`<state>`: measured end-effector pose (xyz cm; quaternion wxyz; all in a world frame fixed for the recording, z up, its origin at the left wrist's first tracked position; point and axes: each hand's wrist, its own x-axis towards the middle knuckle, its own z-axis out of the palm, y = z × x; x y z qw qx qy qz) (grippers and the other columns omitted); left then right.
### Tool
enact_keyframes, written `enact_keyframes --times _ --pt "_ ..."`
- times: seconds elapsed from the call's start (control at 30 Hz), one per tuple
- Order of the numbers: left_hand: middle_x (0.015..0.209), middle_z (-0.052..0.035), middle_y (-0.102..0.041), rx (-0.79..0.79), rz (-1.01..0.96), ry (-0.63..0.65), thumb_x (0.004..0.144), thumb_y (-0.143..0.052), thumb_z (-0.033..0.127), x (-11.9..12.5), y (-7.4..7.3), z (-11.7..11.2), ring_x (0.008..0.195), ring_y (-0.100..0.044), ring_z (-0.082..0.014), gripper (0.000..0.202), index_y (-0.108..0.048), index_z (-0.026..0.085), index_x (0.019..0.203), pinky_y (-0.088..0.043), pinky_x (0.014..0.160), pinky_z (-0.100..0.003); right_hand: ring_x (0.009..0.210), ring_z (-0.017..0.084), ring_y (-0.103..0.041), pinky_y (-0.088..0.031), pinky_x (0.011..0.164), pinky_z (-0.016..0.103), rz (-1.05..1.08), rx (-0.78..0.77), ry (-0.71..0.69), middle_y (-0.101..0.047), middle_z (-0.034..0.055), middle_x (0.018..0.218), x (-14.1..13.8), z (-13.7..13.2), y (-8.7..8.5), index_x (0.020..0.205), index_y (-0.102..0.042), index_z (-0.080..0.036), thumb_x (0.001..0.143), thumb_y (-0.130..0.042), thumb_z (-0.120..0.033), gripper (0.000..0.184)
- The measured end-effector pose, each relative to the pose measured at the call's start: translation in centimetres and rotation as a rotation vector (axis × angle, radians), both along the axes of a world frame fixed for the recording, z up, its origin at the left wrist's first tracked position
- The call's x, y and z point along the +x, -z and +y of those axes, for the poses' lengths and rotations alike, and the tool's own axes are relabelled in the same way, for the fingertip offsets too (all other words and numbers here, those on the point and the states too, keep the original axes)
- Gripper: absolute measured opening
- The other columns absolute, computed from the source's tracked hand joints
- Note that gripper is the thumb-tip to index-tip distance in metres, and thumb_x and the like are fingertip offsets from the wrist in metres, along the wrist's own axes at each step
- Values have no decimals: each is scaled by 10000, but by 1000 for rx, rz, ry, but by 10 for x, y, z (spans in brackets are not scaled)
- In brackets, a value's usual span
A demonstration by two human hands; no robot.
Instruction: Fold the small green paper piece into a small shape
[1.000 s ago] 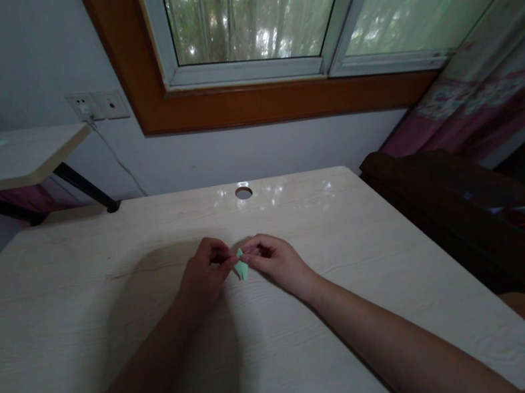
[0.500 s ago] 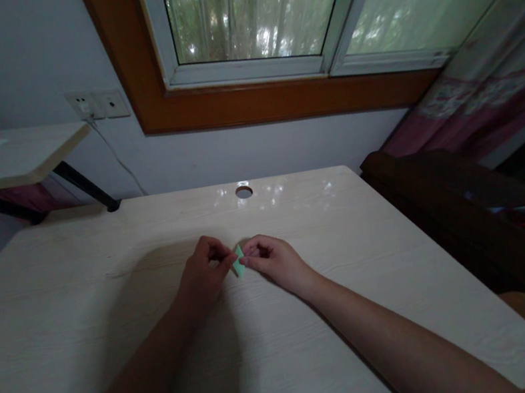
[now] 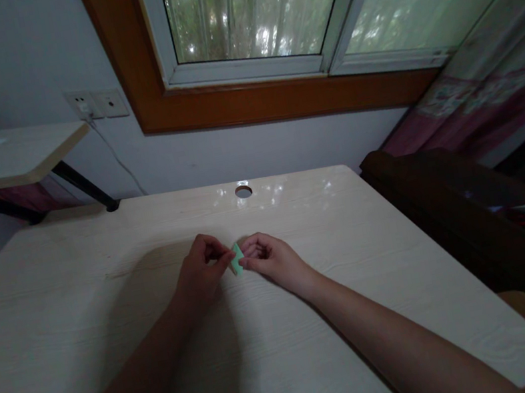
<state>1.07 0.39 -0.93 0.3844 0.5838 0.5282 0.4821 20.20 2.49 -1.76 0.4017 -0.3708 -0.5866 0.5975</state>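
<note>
Between my two hands is a small piece of folded green paper (image 3: 237, 262), pale green and angular, just above or on the pale wood desk (image 3: 345, 317). My left hand (image 3: 203, 264) pinches its left side between thumb and fingers. On the other side, my right hand (image 3: 273, 255) grips the right edge, thumb in front and fingers curled behind. The fingertips cover parts of the paper, so its full shape is hidden.
A round cable hole (image 3: 243, 192) lies near the desk's back edge. At the left, a raised shelf (image 3: 32, 156) stands on black legs. Behind are a window (image 3: 251, 15) and a wall socket (image 3: 97, 105) with a cord. Dark furniture (image 3: 437, 206) stands to the right.
The green paper has tilted slightly and shows a broader face between the fingers. My hands have barely moved, up and left by a hair.
</note>
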Motion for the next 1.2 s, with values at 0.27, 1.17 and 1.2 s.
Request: enact_keyframes --times 0.27,1.17,1.2 --pt "773 24 -638 -8 -59 -31 758 -758 312 1 0 0 715 -624 -148 286 -515 213 873 -497 689 -277 687 103 -598 -471 668 248 99 -6 2 -638 -36 787 -3 0 4 870 -559 -212 681 -825 -247 328" --pt "833 -11 -707 -8 -34 -28 768 -762 388 -7 5 6 774 -680 -174 265 -641 208 922 -536 732 -295 672 127 -591 -450 653 251 -167 71 -116 -680 9 737 2 -6 -6 799 -706 -184 857 -678 -398 224" --pt "829 -9 -708 -7 -36 -24 772 -761 381 -7 5 6 772 -681 -172 261 -645 209 931 -536 732 -292 669 129 -597 -451 650 250 -168 60 -116 -687 13 736 2 -6 -5 791 -706 -184 863 -666 -394 225"
